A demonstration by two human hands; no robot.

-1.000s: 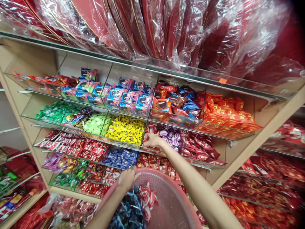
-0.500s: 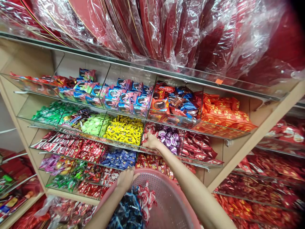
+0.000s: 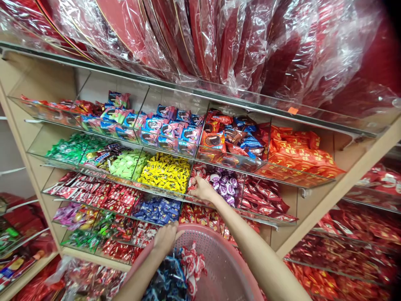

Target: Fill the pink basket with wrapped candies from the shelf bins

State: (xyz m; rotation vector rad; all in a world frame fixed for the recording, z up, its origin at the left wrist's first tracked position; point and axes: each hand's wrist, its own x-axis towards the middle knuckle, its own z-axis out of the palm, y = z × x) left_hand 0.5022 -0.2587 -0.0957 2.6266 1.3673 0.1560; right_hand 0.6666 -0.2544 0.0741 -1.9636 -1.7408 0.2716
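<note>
My left hand (image 3: 166, 240) is closed over the far rim of a pink perforated plastic basket (image 3: 224, 259). In the basket lie dark blue wrapped sweets (image 3: 166, 278) and a heap of red-and-white twist-wrapped candies (image 3: 192, 265). Up on the shelf, my right hand (image 3: 203, 190) reaches over the clear front lip into a bin of red-and-white wrapped candies (image 3: 198, 169). Its thumb and fingers curl around candies there, with the fingertips partly hidden. Purple-and-white round sweets (image 3: 224, 182) sit just right of this hand, and yellow wrapped candies (image 3: 166, 172) just left.
Clear dividers split the shelves into bins. Above are blue-pink cookie packs (image 3: 171, 129) and orange packets (image 3: 297, 150); lower down, blue wrapped candies (image 3: 158, 209) and red packets (image 3: 90, 190). Plastic-wrapped red items (image 3: 200, 37) fill the top. A wooden side panel (image 3: 341, 175) stands right.
The shelves have shifted slightly right in view. My right hand stays in the same bin with its fingers moving a little; my left hand keeps its hold on the basket rim.
</note>
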